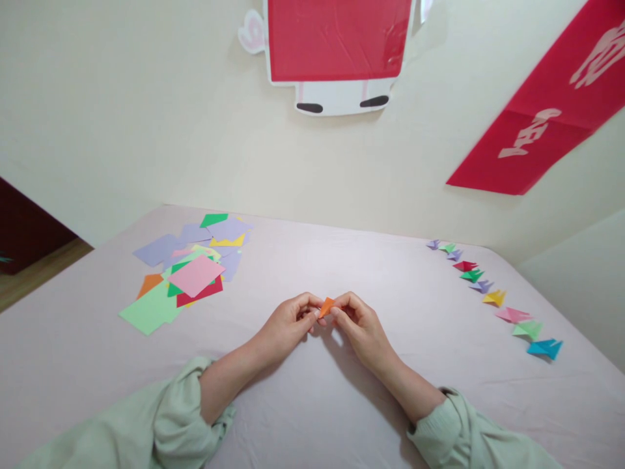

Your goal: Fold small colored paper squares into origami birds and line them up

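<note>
A small piece of folded orange paper (327, 307) is held between my two hands, above the middle of the table. My left hand (294, 324) pinches its left side between thumb and fingers. On the other side, the thumb and forefinger of my right hand (360, 327) grip its right edge. Part of the paper is hidden behind the fingertips, so its full folded shape does not show.
Loose coloured paper sheets (196, 276) lie in an overlapping pile on the left of the pale tablecloth (342, 417). Along the right runs a row of several folded paper figures (495, 298). A wall (146, 117) with red decorations (339, 39) rises behind the table.
</note>
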Available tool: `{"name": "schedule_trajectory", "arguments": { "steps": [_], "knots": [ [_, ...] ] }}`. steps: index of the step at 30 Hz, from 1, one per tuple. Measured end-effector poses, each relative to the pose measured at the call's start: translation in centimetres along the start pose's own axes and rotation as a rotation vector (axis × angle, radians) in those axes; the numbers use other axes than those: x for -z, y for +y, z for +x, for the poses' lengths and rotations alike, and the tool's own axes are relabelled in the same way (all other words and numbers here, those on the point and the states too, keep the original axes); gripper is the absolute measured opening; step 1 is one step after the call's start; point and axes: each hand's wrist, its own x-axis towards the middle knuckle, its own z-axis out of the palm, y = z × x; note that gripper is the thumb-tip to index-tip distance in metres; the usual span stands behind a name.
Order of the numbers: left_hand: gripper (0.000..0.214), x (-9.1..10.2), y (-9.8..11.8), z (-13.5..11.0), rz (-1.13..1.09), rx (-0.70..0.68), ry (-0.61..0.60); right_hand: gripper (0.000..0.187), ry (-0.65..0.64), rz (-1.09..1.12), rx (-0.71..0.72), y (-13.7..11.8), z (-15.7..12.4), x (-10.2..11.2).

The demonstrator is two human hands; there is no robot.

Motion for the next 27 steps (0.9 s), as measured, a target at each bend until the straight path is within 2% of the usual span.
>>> {"name": "schedule_trajectory", "arguments": {
  "steps": [6, 13, 27],
  "knots": [
    [0.022, -0.37, -0.01, -0.24, 0.045, -0.032, 0.007, 0.028, 0.049, -0.023, -0.029, 0.07, 0.09, 0.02],
    [0.017, -0.95, 0.28, -0.47, -0.01, 0.002, 0.041, 0.027, 0.033, -0.036, -0.032, 0.28, 0.09, 0.02],
    [0.016, -0.93, -0.01, -0.51, 0.037, -0.04, 0.051, 0.025, 0.02, 0.027, -0.075, 0.63, 0.16, -0.09]
  ]
}}
